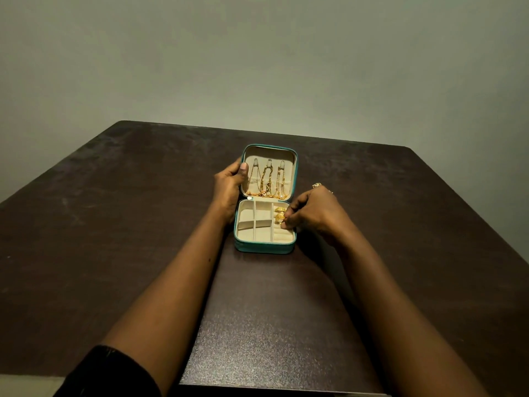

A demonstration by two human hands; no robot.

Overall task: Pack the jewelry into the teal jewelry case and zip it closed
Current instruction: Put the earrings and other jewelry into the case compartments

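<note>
The teal jewelry case (264, 247) lies open in the middle of the dark table, its cream lid (269, 151) tilted up at the back. Three gold necklaces (267, 181) hang from hooks inside the lid. Gold rings (280, 214) sit in the ring rolls at the right of the base. My left hand (229, 181) grips the lid's left edge, thumb inside. My right hand (312, 210) has its fingers curled over the ring rolls and pinches a small gold piece (283, 224) at the fingertips. Another gold piece (317, 185) lies on the table just behind my right hand.
The dark wooden table (114, 224) ends at a plain grey-green wall behind. The left compartments of the case's base (252, 219) hold nothing visible. The table's near edge (257, 386) runs under my forearms.
</note>
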